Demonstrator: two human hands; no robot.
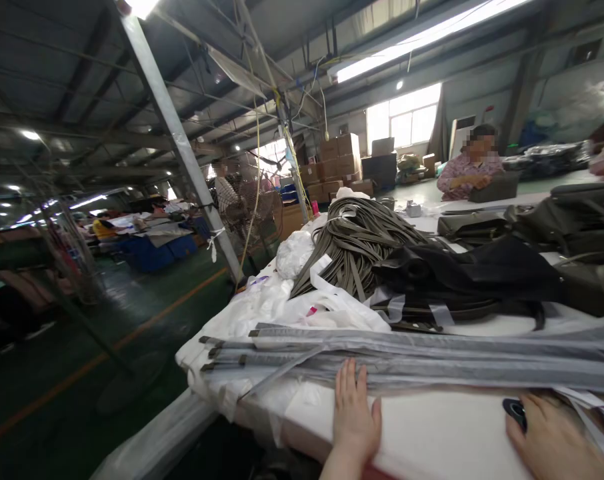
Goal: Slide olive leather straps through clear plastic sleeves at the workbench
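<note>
My left hand [355, 410] lies with its fingers stretched out at the near edge of a bundle of long grey strips [422, 357]. The strips run across the table from the left corner to the right edge, and several dark ends show at the left. At the lower right, my right hand [557, 430] is closed around a small black tool [515, 413] with a rounded end; most of it is hidden by the hand. White strips [589, 400] lie beside that hand. Behind the grey bundle rests a sheet of thin white wrapping [282, 307].
A heap of olive straps [367, 233], black material [462, 273] and dark green bags [587, 220] cover the table's far side. Opposite, a co-worker [475, 163] handles a dark piece. A metal post [177, 133] and a large fan [245, 197] stand left of the table [312, 410].
</note>
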